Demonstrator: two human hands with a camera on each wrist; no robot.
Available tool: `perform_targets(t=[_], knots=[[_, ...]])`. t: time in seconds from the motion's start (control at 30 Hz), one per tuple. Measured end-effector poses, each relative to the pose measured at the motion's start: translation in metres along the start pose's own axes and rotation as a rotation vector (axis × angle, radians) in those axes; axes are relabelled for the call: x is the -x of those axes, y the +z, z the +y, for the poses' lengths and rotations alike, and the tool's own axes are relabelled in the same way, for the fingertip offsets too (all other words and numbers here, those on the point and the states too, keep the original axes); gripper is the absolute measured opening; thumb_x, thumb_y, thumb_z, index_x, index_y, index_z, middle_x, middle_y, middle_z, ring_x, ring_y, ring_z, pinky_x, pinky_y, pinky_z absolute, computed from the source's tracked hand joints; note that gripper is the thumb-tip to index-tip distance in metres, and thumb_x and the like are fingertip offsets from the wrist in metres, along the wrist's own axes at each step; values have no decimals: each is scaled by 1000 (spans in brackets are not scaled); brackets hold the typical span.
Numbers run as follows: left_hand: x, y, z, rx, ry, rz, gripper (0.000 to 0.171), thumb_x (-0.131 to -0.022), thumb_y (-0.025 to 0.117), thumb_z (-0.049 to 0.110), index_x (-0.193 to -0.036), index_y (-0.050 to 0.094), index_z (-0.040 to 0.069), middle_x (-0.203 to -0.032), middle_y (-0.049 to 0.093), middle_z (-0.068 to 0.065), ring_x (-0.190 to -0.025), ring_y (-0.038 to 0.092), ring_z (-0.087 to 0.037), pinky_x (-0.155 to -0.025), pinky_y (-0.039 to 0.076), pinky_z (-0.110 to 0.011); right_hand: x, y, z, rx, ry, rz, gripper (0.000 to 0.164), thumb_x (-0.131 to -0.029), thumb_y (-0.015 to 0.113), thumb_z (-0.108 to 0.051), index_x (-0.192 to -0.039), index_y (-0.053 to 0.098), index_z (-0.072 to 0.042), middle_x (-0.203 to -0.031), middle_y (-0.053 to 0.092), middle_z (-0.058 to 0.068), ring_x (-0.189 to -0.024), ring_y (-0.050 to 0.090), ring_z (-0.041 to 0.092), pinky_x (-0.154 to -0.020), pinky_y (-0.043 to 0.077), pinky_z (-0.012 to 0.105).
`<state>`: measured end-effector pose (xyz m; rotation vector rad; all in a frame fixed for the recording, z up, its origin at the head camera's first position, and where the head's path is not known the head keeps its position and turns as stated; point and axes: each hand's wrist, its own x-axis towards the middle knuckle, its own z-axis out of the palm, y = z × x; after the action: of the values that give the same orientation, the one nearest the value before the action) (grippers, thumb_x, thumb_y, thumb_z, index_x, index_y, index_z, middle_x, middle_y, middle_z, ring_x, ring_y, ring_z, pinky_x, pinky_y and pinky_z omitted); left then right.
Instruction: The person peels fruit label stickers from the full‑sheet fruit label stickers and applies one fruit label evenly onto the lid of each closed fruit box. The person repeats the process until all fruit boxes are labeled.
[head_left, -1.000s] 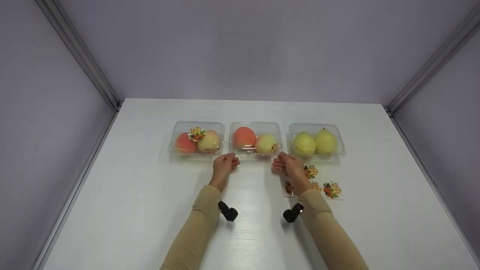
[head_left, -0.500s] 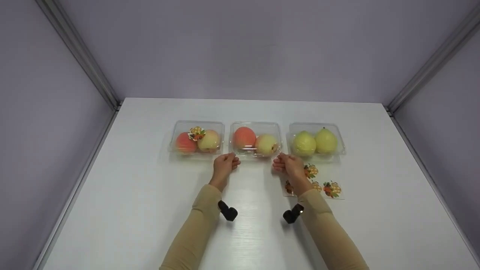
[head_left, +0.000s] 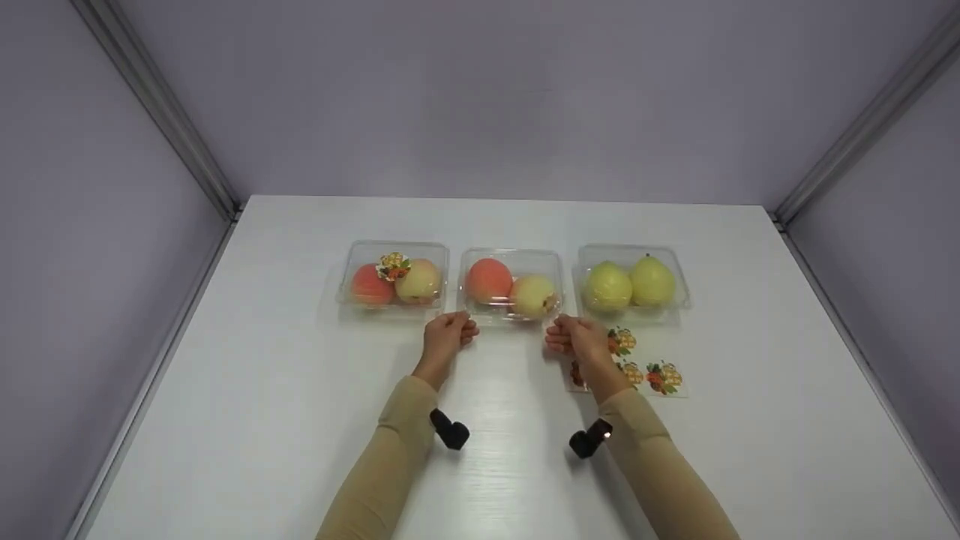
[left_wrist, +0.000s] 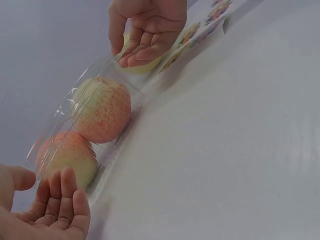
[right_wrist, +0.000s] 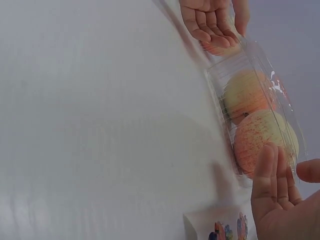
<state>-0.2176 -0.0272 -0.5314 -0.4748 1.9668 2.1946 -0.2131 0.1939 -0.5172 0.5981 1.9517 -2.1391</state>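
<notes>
On the white rectangular table [head_left: 285, 420], only the head view took in the full row: a clear plastic box of yellow-green pears [head_left: 634, 255], a stickered clear plastic box [head_left: 360, 259] and, between them, the middle lidded box of clear plastic [head_left: 513, 279]. The middle box's long axis ran left to right. It lay between the left hand [head_left: 444, 339] and the right hand [head_left: 583, 341], which pinched its near corners between thumb and fingers. The wrist views alone resolved red speckling on the two round, yellow-and-red fruits [left_wrist: 102, 110] inside.

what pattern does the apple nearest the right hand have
The apple has reddish speckles over yellow, clearest in the right wrist view.
</notes>
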Motion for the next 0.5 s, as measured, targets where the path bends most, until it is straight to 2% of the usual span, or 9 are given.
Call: perform_targets(t=[0.3,0.33,0.5], knots=[[6,-6,-2,-37,-27,-18,33,-100,50,20,-117,60,-7,-94,70,-8,-77,64,-4,-79,56,-22,7,0,3,-30,35,-6,26,-99,48,-14,-107,57,10,-66,65,-1,-60,65,8,-62,57,20],[10,-6,1,-40,-32,-25,33,-100,50,19,-118,60,-7,-96,70,-10,-79,65,-5,-82,57,-24,8,0,4,-33,37,-6,25,-99,48,-13,-106,57,9,-66,65,-1,-61,65,8,-61,57,20],[11,-8,1,-60,-51,-28,33,-100,50,21,-116,61,-6,-92,70,-6,-78,64,-5,-81,57,-24,10,-2,7,-44,36,-13,21,-99,48,-12,-102,56,7,-67,65,0,-61,65,8,-61,56,20]])
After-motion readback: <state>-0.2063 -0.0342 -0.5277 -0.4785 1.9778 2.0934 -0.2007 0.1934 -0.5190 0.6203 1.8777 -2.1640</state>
